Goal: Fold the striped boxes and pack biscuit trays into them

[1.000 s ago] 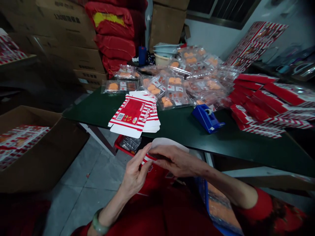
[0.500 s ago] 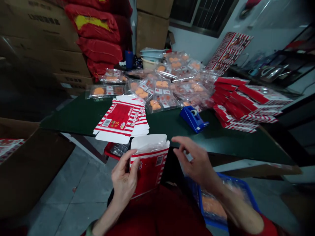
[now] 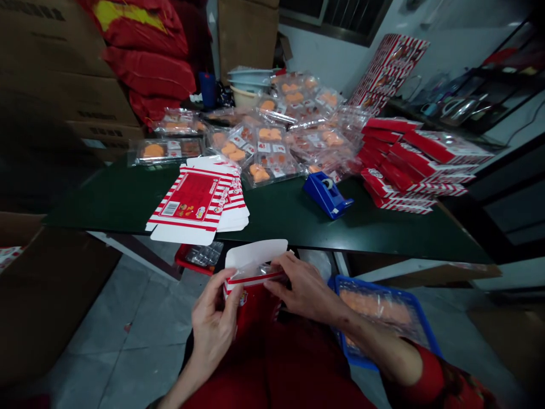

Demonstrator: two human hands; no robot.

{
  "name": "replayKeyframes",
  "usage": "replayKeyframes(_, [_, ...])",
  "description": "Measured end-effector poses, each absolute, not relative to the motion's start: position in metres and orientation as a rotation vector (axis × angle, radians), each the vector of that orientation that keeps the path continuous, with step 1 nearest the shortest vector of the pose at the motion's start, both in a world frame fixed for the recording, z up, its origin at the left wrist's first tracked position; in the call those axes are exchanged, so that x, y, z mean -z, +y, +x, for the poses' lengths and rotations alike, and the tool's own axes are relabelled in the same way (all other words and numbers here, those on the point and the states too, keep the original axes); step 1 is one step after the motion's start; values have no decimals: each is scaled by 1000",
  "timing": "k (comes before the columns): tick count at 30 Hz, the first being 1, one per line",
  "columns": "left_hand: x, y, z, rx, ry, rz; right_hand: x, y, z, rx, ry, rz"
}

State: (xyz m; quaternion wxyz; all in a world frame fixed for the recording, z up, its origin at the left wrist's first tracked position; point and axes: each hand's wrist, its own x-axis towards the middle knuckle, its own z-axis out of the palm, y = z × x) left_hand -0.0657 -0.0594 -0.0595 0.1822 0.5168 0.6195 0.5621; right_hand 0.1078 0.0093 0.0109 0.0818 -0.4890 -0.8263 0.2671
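Observation:
A red-and-white striped carton (image 3: pixel 255 292) is held upright in front of my body, its white top flap raised. Clear plastic wrapping (image 3: pixel 259 270) shows inside the carton's mouth. My left hand (image 3: pixel 215 318) grips the left edge, thumb on the front and fingers behind. At the top right corner, my right hand (image 3: pixel 304 287) pinches the rim between thumb and fingers. Beyond the hands, flat unfolded cartons (image 3: pixel 191 199) lie stacked on the dark green table (image 3: pixel 272 218). A blue tape dispenser (image 3: pixel 327 196) stands to their right.
Clear packs with orange pieces (image 3: pixel 272 142) heap across the table's back. Filled red cartons (image 3: pixel 409 165) are piled at the right. Below the table are a blue crate (image 3: pixel 426 335) of packs and a red tray (image 3: pixel 183 258). Cardboard boxes (image 3: pixel 76 96) and red sacks (image 3: pixel 149 74) rise behind left.
My right hand has come left and down from the air onto the carton's top right corner. My left hand keeps its hold. The carton's front now tilts more away from view.

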Motion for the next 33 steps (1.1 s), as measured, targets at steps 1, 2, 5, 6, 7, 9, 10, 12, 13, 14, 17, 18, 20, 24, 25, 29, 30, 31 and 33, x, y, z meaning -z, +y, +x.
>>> replayKeyframes(1, [58, -59, -68, -1539, 1726, 1495, -9, 10, 109, -826, -2464, -1430])
replayKeyframes(2, [57, -58, -70, -1504, 1707, 1531, -7, 10, 111, -842, -2462, -1376])
replayKeyframes(5, [54, -55, -78, -1537, 1722, 1562, 0, 6, 119, -747, -2342, -1092])
replayKeyframes(6, [54, -54, -80, -1583, 1739, 1534, 2, 3, 122, -654, -2230, -1017])
replayKeyframes(7, [54, -53, -82, -1632, 1749, 1491, 5, 1, 124, -557, -2097, -977])
replayKeyframes(9, [56, -49, -86, -1694, 1726, 1383, 13, -2, 127, -450, -1860, -978])
replayKeyframes(10, [57, -46, -87, -1698, 1694, 1331, 19, -2, 127, -471, -1800, -985])
replayKeyframes(12, [59, -42, -89, -1661, 1617, 1245, 33, 1, 123, -633, -1755, -962])
replayKeyframes(13, [61, -39, -89, -1635, 1582, 1207, 40, 3, 119, -726, -1740, -938])
replayKeyframes(14, [63, -37, -89, -1614, 1558, 1171, 47, 5, 115, -787, -1720, -917])
replayKeyframes(17, [70, -34, -89, -1659, 1578, 1086, 61, 10, 103, -809, -1689, -924])
replayKeyframes(18, [72, -33, -89, -1686, 1603, 1069, 62, 10, 100, -799, -1704, -934])
replayKeyframes(20, [74, -33, -90, -1711, 1647, 1053, 62, 11, 97, -801, -1748, -941])
replayKeyframes(24, [71, -29, -89, -1682, 1597, 1069, 57, 14, 99, -799, -1738, -944])
replayKeyframes(25, [69, -28, -88, -1682, 1568, 1070, 56, 15, 100, -800, -1704, -958])
replayKeyframes(29, [60, -24, -81, -1765, 1395, 958, 53, 20, 103, -971, -1547, -1004])
replayKeyframes(30, [58, -23, -80, -1773, 1352, 928, 53, 21, 104, -1050, -1500, -1007])
replayKeyframes(31, [57, -23, -80, -1769, 1324, 916, 52, 22, 105, -1130, -1454, -1006])
replayKeyframes(33, [53, -22, -80, -1738, 1321, 967, 48, 25, 108, -1257, -1435, -988])
